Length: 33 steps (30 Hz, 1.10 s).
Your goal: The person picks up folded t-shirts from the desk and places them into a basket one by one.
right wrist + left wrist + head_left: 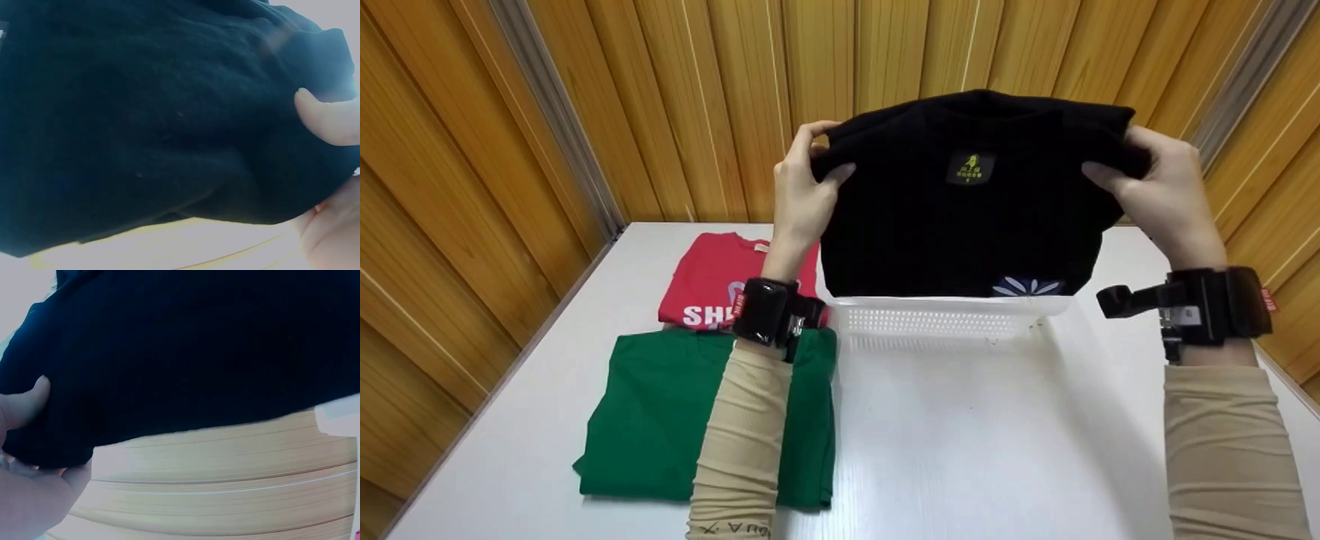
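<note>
A folded black T-shirt hangs upright between both hands, its neck label facing me and part of a blue-and-white print at its lower edge. My left hand pinches one shoulder, thumb in front and fingers behind. On the opposite shoulder my right hand grips the same way. Behind and around the shirt's lower edge stands a white perforated basket, mostly hidden by the cloth. Both wrist views are filled by the black fabric, with each thumb pressed on its face.
Left of the basket, a folded red T-shirt with white lettering lies on the white table. Nearer me is a folded green garment, partly under my left forearm. Wood-patterned walls enclose the table at the back and sides.
</note>
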Motion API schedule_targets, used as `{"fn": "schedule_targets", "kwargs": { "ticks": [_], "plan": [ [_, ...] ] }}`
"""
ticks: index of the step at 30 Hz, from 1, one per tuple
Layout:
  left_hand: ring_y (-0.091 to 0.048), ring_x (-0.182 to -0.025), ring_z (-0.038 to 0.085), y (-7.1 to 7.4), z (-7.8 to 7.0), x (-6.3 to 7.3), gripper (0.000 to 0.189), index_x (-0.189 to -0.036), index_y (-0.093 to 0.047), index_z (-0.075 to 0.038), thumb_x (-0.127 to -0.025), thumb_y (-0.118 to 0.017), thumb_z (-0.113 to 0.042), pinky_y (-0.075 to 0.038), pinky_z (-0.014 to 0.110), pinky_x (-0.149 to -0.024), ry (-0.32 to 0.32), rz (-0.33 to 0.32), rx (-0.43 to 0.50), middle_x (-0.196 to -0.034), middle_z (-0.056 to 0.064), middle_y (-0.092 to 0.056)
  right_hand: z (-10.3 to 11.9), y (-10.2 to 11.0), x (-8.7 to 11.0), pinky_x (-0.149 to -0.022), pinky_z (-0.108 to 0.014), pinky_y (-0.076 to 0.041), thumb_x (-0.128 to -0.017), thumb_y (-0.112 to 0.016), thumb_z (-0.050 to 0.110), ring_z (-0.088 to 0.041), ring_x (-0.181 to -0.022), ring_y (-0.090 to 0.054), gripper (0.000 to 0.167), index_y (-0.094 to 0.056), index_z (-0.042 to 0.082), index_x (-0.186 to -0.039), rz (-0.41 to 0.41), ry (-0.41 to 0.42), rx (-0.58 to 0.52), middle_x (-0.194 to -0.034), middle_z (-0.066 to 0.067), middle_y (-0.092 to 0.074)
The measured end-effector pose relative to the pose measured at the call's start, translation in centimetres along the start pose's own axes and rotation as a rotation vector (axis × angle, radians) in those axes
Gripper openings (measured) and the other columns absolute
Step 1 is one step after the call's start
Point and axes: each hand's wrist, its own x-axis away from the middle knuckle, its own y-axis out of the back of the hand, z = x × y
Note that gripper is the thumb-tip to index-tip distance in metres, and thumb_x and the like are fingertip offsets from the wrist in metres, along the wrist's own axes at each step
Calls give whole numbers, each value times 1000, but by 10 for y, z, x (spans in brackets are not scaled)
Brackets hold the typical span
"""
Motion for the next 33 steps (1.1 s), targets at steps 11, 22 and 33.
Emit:
{"fn": "schedule_targets", "kwargs": {
  "ticks": [11,22,33],
  "plan": [
    [-65,-91,21,-20,33,-3,39,-117,-59,-4,-80,-69,3,-47,28,-90,8,-55,-34,-88,17,-69,-34,-22,-8,-66,-12,-38,-80,-75,13,1,-74,-49,12,-66,19,-85,-34,25,41,-75,23,-56],
    [-65,-92,23,-26,60,15,38,-116,-59,-4,-80,-70,2,-48,34,-91,33,-10,-42,-88,17,-68,-61,-35,5,-66,-11,-38,-82,-74,17,2,-73,-48,17,-62,6,-89,12,20,88,-76,23,-55],
    [-65,-101,26,-34,85,28,37,-116,-58,-4,-80,-70,1,-48,38,-94,88,37,-72,-97,17,-70,-83,-51,10,-70,-15,-37,-84,-72,22,-2,-77,-48,25,-61,1,-95,93,3,158,-83,12,-56]
  ]
}}
